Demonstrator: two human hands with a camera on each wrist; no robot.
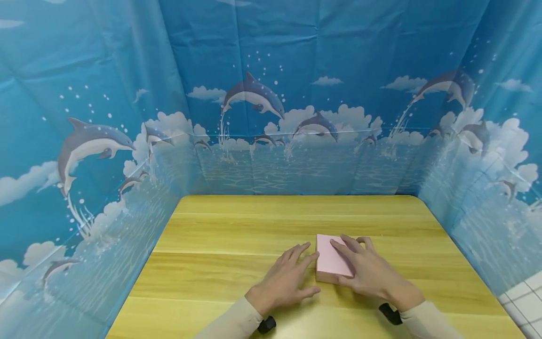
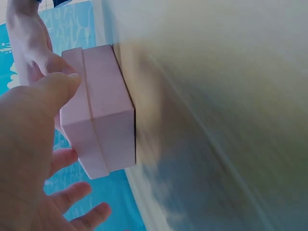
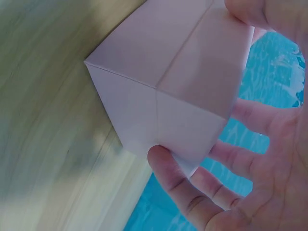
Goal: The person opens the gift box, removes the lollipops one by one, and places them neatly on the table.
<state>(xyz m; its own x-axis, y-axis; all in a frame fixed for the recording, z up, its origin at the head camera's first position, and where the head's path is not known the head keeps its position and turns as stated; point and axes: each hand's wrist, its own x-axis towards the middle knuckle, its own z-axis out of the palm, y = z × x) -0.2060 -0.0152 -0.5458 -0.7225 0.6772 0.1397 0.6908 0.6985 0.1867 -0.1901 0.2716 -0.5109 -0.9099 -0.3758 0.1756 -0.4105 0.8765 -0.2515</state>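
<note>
A pink lidded box lies on the wooden table, a lid seam running around its sides. My right hand holds it from the right, thumb at the near side and the other fingers spread over the top and toward the far side. In the right wrist view, a fingertip rests against the box's side. My left hand is at the box's left, fingers extended and apart, fingertips close to its left side. The left wrist view has the left thumb overlapping the lid.
The yellow wood-grain table has rounded far corners. A blue curtain with dolphins encloses it at the back and both sides. White floor tiles show at the lower right. A black strap sits at the right wrist.
</note>
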